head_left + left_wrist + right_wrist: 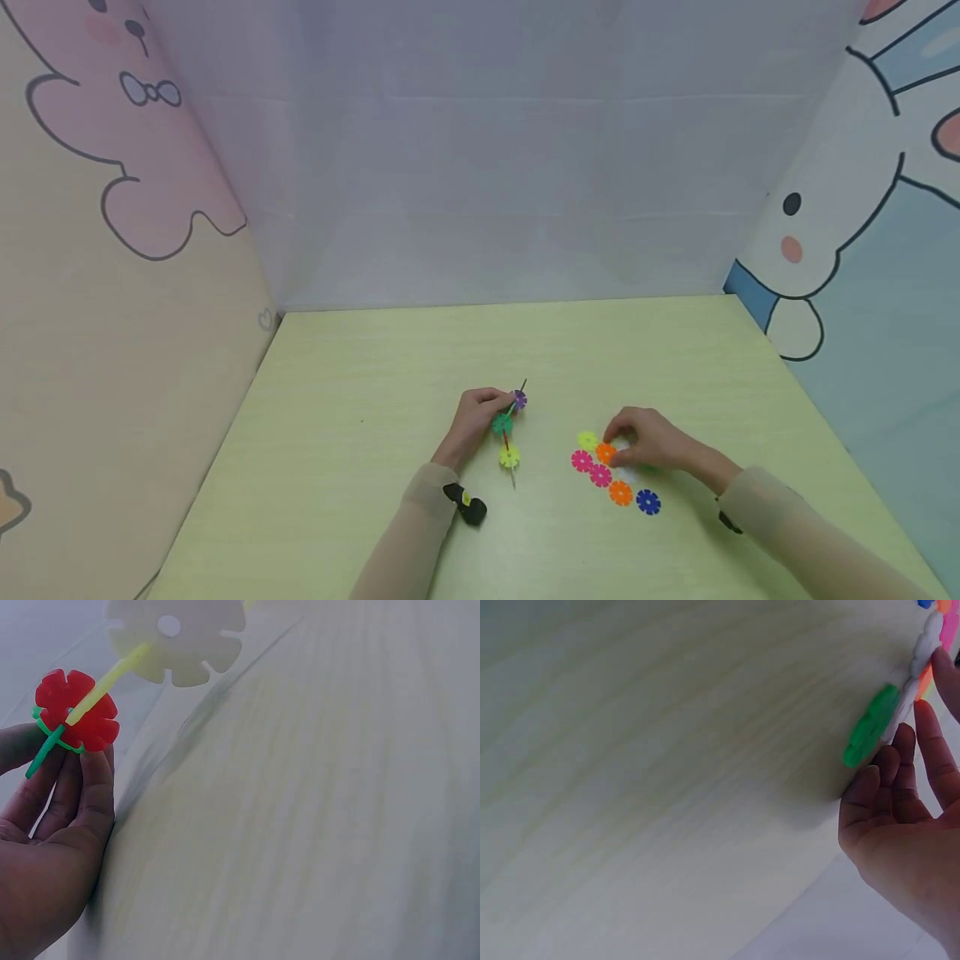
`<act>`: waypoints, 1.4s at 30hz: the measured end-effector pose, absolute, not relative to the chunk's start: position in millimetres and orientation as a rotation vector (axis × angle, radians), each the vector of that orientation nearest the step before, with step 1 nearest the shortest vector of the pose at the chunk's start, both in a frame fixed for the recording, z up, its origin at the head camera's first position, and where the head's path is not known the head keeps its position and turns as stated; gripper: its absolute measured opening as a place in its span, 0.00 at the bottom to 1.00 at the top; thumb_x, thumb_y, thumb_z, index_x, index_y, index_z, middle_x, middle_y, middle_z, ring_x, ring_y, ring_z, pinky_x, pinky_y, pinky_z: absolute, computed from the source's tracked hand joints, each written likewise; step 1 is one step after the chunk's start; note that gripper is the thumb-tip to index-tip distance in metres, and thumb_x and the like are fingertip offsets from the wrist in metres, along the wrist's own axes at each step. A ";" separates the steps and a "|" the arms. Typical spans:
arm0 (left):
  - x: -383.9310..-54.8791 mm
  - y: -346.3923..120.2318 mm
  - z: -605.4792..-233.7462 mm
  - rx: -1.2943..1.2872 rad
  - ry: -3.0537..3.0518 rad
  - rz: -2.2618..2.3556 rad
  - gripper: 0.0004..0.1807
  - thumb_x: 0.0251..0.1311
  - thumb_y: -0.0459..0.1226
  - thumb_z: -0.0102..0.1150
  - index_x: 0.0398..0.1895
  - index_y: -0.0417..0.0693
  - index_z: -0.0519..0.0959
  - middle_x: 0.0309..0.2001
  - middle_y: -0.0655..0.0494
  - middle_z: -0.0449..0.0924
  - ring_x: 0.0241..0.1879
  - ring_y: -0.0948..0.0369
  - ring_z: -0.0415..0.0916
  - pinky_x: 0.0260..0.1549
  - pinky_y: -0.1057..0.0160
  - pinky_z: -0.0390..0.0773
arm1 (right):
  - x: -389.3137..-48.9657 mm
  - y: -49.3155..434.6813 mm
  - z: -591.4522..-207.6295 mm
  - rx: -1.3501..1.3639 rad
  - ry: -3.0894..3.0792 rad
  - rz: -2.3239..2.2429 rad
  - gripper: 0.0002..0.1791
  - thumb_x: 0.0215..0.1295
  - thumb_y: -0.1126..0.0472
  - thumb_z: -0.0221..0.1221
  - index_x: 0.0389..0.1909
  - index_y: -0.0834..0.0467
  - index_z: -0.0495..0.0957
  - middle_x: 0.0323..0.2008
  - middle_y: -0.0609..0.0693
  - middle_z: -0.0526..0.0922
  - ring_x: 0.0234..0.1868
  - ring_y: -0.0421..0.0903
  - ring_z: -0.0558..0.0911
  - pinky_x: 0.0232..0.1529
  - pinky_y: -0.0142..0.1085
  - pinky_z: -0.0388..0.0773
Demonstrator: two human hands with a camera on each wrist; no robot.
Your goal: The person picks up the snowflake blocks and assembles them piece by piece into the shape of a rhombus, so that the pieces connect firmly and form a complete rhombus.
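Note:
My left hand (pixel 476 417) pinches the far end of a chain of slotted flower-shaped plastic discs (pixel 502 425), at a purple disc (pixel 519 400). Below that hang green and yellow discs, with others edge-on between them. The left wrist view shows a red disc (pixel 90 720) close to the fingertips and a pale white disc (pixel 180 645) nearer the camera. At the loose discs, my right hand (pixel 648 437) has thumb and index finger at opposite edges of an orange disc (pixel 605 452). Its other fingers curl beside a green disc (pixel 871 726) and white discs (pixel 928 643).
Around the right hand lie a yellow disc (pixel 587 440), pink discs (pixel 582 461), a second orange disc (pixel 620 493) and a blue disc (pixel 648 502). The pale wooden table (pixel 360 358) meets a plain back wall (pixel 480 167) and printed side walls.

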State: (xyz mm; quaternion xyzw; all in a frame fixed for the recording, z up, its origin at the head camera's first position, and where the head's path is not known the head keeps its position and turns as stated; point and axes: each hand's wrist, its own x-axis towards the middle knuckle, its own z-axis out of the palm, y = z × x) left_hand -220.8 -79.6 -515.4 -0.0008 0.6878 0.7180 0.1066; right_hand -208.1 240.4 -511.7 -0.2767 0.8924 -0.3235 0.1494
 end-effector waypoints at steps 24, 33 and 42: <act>-231.9 -80.7 -543.3 -0.006 1.990 2.136 0.13 0.59 0.37 0.64 0.36 0.30 0.83 0.34 0.45 0.83 0.34 0.60 0.75 0.31 0.66 0.73 | -235.9 237.2 -503.9 -0.729 2.504 -1.080 0.04 0.60 0.66 0.64 0.36 0.58 0.79 0.32 0.44 0.79 0.33 0.44 0.77 0.39 0.36 0.76; -231.3 -79.9 -546.7 -0.018 2.052 2.137 0.13 0.57 0.41 0.67 0.32 0.37 0.85 0.32 0.48 0.83 0.35 0.58 0.75 0.31 0.65 0.73 | -263.5 213.0 -495.4 -0.567 2.430 -1.359 0.09 0.63 0.65 0.63 0.41 0.65 0.80 0.33 0.54 0.81 0.34 0.53 0.82 0.37 0.42 0.79; -229.2 -79.6 -540.6 -0.029 2.036 2.123 0.13 0.57 0.40 0.66 0.32 0.36 0.85 0.32 0.49 0.83 0.34 0.59 0.75 0.31 0.66 0.73 | -266.7 180.2 -476.7 -0.557 2.417 -1.469 0.12 0.65 0.67 0.60 0.45 0.72 0.78 0.37 0.64 0.81 0.37 0.63 0.80 0.40 0.54 0.76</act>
